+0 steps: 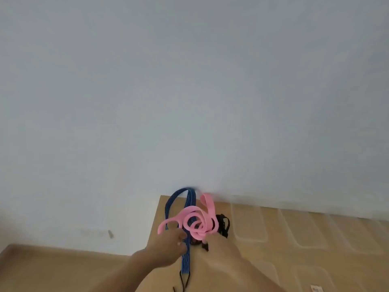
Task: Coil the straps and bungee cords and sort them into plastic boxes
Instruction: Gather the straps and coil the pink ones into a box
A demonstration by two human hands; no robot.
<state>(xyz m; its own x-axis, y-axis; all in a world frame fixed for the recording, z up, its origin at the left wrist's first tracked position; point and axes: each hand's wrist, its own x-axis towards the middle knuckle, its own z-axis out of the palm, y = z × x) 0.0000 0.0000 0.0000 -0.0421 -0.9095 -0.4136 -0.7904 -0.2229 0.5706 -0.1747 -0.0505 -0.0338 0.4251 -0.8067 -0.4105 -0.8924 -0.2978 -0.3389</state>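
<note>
A: Where do we log the pink strap (195, 224)?

B: Far left corner of the table (273, 260), in loose loops over the blue bungee cord (186, 260). The black strap (224, 225) is just beside it, on the right.

A: Hands?

B: We see the left hand (166, 247) at the blue cord with its fingers bent. It's blurred, so we cannot tell if it grips. The right hand (221, 247) reaches the pink loops with its fingertips hidden, so we cannot tell there either.

A: Boxes?

B: We mark clear plastic boxes (250, 224) along the far edge, right of the pile.
</note>
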